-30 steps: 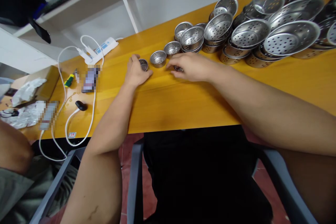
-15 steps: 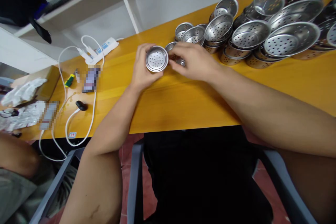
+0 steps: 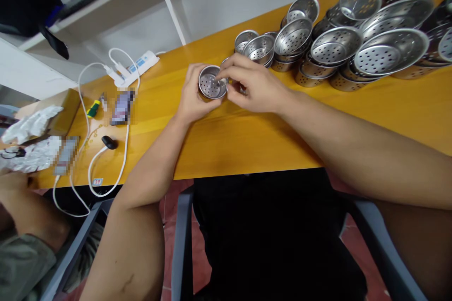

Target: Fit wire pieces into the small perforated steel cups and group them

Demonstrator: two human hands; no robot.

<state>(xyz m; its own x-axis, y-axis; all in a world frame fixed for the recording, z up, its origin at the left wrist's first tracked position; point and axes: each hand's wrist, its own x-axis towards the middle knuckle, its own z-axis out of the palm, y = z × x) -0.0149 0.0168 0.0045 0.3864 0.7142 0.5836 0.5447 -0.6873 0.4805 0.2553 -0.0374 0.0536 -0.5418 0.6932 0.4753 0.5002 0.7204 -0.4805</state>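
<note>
The left hand (image 3: 192, 96) holds a small perforated cup (image 3: 212, 83) of shiny steel, round, with a thin rolled rim and many little holes in its flat bottom. The grip of this hand is closed around the cup's outer wall, and the cup is tilted so its open mouth faces the camera. The right hand (image 3: 252, 85) is just beside it; its thumb and forefinger are pressed together at the cup's rim on the right side (whether they pinch a small part there cannot be seen). The cup is lifted a little above the table (image 3: 247, 141), which is smooth, glossy, orange-yellow wood with a straight front edge.

To the right of the cup and farther back stand the steel strainer bowls (image 3: 335, 47), all round and perforated, stacked in several sizes, the smallest nearest to the cup. In front of the cup the table is bare up to its edge. To the left of the cup lie a white cable (image 3: 84, 99) and a white power strip (image 3: 139, 63), well apart from it.

Half a second before, the cup showed its flat holed bottom to the camera; now it is turned and shows its inside, and the right fingers have come to its rim.
</note>
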